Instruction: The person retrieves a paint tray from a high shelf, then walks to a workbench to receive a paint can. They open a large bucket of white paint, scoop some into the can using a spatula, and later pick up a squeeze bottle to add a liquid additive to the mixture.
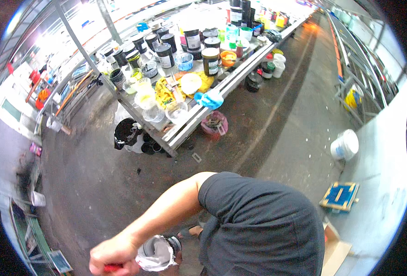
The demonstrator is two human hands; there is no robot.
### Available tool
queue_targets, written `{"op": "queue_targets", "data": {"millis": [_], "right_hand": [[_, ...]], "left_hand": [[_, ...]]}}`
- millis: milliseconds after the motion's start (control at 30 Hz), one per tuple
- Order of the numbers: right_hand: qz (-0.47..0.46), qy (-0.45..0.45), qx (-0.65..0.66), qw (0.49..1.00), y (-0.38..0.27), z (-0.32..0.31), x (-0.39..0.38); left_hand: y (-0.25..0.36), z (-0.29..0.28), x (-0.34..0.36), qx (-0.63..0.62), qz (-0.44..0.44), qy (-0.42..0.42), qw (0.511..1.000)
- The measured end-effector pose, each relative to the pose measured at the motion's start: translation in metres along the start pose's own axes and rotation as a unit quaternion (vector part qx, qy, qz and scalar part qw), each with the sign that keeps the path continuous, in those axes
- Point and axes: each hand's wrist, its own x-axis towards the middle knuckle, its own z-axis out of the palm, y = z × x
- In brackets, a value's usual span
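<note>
My right hand (pixel 113 255) is closed around a red object (pixel 113 267), perhaps a handle, at the lower left, with my bare forearm running up to a dark sleeve. Beside it is a black tub (pixel 158 250) holding white, paste-like material, with white smears round its rim. My left hand (pixel 176 260) is partly visible against the tub's lower right side, gripping it; most of it is hidden. A sandalled foot (pixel 192 232) shows behind the tub.
A long metal table (pixel 171 138) bears several tubs, cups and yellow cloths (pixel 166 89). Beneath are a pink bin (pixel 214 123) and black buckets (pixel 125 133). At right stand a white bucket (pixel 344 145), blue framed panel (pixel 339 197), cardboard box (pixel 337 250) and racks (pixel 355 69).
</note>
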Motion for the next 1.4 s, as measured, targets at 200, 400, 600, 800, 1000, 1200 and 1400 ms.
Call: {"op": "queue_targets", "data": {"millis": [200, 400, 600, 800, 1000, 1200, 1400], "right_hand": [[-0.136, 0.361, -0.258, 0.886, 0.017, -0.166, 0.083], [-0.201, 0.673, -0.101, 0.705, 0.073, -0.322, 0.138], [-0.304, 0.745, 0.113, 0.583, 0.127, -0.482, 0.246], [-0.211, 0.591, -0.122, 0.769, 0.051, -0.645, 0.388], [-0.167, 0.147, -0.202, 0.954, 0.000, -0.784, 0.549], [-0.101, 0.291, -0.240, 0.921, 0.073, -0.990, 0.664], [-0.106, 0.685, 0.125, 0.710, 0.093, -1.207, 0.777]], "left_hand": [[-0.040, -0.069, 0.198, -0.070, 0.082, -0.084, 0.991], [-0.158, -0.089, 0.432, 0.220, 0.294, 0.093, 0.925], [-0.297, -0.109, 0.602, 0.219, 0.316, 0.108, 0.917], [-0.322, -0.167, 0.745, 0.067, 0.097, -0.024, 0.993], [-0.349, -0.234, 0.884, -0.116, 0.068, 0.009, 0.991], [-0.455, -0.275, 1.066, 0.024, -0.003, 0.161, 0.987], [-0.572, -0.301, 1.339, 0.287, 0.117, 0.212, 0.927]]}}
